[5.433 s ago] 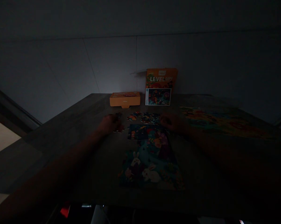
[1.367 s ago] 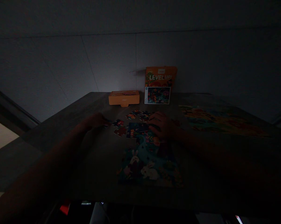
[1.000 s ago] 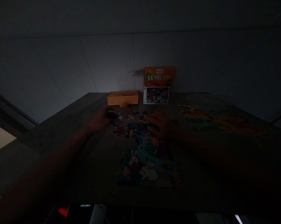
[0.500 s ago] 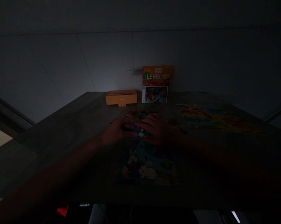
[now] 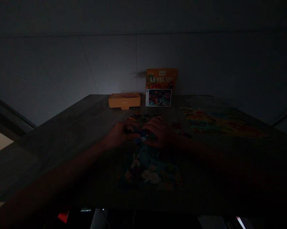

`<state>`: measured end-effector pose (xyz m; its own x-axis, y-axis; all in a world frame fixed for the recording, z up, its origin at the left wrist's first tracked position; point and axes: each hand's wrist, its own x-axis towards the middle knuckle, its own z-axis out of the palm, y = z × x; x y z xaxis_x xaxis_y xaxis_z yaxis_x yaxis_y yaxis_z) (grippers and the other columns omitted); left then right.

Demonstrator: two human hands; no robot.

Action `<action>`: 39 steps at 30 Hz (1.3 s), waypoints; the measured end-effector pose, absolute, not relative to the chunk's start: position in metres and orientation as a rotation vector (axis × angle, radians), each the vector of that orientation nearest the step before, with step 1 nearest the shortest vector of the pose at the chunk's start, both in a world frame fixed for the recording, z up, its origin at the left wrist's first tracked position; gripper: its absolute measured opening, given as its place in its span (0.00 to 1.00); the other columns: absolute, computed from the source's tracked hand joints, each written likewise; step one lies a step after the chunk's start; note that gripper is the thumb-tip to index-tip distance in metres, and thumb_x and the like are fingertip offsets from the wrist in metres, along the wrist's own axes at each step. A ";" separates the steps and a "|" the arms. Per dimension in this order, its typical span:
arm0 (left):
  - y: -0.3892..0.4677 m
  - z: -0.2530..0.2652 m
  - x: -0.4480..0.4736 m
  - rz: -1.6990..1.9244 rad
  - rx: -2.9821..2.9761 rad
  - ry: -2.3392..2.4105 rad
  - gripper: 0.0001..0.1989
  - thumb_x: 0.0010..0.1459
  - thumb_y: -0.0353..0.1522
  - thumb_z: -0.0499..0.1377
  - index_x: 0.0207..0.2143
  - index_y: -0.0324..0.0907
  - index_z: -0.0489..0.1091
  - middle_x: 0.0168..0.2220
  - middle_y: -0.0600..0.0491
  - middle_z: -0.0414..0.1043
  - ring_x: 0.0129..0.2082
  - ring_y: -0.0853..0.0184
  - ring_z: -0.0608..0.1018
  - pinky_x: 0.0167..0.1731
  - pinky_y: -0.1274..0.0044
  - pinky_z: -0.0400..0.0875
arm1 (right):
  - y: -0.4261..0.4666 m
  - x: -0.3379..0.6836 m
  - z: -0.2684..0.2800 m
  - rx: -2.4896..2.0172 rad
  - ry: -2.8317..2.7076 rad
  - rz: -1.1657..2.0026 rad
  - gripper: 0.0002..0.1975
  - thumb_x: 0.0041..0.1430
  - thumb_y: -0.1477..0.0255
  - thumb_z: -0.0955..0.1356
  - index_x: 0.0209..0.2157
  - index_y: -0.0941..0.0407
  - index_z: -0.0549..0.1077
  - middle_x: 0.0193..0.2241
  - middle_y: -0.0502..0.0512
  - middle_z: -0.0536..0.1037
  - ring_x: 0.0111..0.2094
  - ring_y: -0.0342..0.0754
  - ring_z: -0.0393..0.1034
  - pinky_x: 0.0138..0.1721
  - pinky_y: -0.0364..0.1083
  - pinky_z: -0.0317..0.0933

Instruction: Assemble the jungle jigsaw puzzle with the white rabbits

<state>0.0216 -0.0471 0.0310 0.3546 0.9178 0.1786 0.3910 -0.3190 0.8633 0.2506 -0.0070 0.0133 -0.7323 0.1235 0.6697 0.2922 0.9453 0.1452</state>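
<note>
"Where does the puzzle [image 5: 150, 175] lie in this frame?"

"Flat on a dim table [image 5: 74, 124], white rabbits at its near end, its far part beneath a left hand [image 5: 121, 133] and a right hand [image 5: 159, 132], whose fingertips nearly meet above it."

"And the grip on each side?"

"The left hand's fingers curl at the puzzle's far left part, thumb toward the right hand; I cannot tell whether that grip pinches a piece (the light is very low). The right hand lies palm down, fingers stretched leftward over the puzzle; whether its grip closes on anything, I cannot tell either. Blue and white patches show in the narrow gap between them."

"What surrounds the scene?"

"Loose pieces [image 5: 134, 116] just beyond the hands, an orange box [image 5: 124, 102] lying farther back, an upright box [image 5: 161, 79] reading 'LEVEL UP!' beside it, and a colourful flat picture [image 5: 224, 122] at right."
</note>
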 end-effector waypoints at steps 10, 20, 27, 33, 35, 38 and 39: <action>-0.040 0.027 0.015 0.989 1.935 1.063 0.11 0.56 0.35 0.63 0.39 0.38 0.75 0.33 0.52 0.77 0.32 0.67 0.78 0.33 0.77 0.73 | -0.001 0.252 0.009 -0.382 -2.310 -0.367 0.23 0.60 0.55 0.67 0.45 0.59 0.70 0.38 0.62 0.76 0.42 0.56 0.67 0.44 0.55 0.57; -0.042 0.032 0.015 0.933 1.949 1.092 0.09 0.55 0.36 0.62 0.36 0.39 0.76 0.32 0.52 0.78 0.34 0.65 0.78 0.35 0.76 0.73 | -0.001 0.252 0.010 -0.355 -2.308 -0.393 0.23 0.60 0.54 0.67 0.44 0.60 0.71 0.37 0.62 0.76 0.41 0.55 0.67 0.44 0.54 0.56; -0.037 0.040 -0.005 0.652 1.946 1.190 0.09 0.54 0.35 0.63 0.37 0.40 0.76 0.30 0.54 0.77 0.26 0.69 0.75 0.25 0.80 0.68 | -0.003 0.256 0.010 -0.333 -2.366 -0.387 0.20 0.61 0.60 0.66 0.47 0.60 0.72 0.41 0.63 0.74 0.44 0.56 0.66 0.45 0.56 0.56; -0.029 0.042 -0.024 0.282 2.018 1.060 0.09 0.52 0.34 0.65 0.36 0.42 0.77 0.36 0.52 0.79 0.36 0.65 0.79 0.35 0.78 0.72 | -0.004 0.256 0.012 -0.291 -2.377 -0.386 0.14 0.61 0.66 0.66 0.43 0.61 0.74 0.40 0.63 0.74 0.43 0.55 0.66 0.44 0.56 0.57; -0.029 0.041 -0.024 0.236 1.999 1.046 0.10 0.53 0.36 0.64 0.37 0.41 0.77 0.36 0.52 0.79 0.36 0.64 0.79 0.35 0.78 0.72 | -0.004 0.257 0.012 -0.283 -2.386 -0.384 0.13 0.61 0.66 0.66 0.42 0.60 0.75 0.40 0.63 0.74 0.43 0.55 0.65 0.44 0.56 0.57; -0.031 0.041 -0.021 0.198 1.964 1.053 0.10 0.54 0.36 0.64 0.37 0.41 0.76 0.34 0.53 0.79 0.34 0.64 0.80 0.33 0.78 0.72 | -0.005 0.257 0.013 -0.260 -2.413 -0.386 0.12 0.61 0.67 0.66 0.42 0.59 0.75 0.41 0.63 0.73 0.44 0.55 0.64 0.45 0.56 0.56; -0.032 0.040 -0.020 0.193 1.966 1.055 0.10 0.54 0.36 0.64 0.37 0.40 0.76 0.34 0.53 0.79 0.34 0.64 0.80 0.32 0.78 0.72 | -0.005 0.257 0.014 -0.247 -2.432 -0.382 0.12 0.61 0.68 0.66 0.42 0.59 0.75 0.41 0.62 0.73 0.44 0.55 0.64 0.45 0.56 0.56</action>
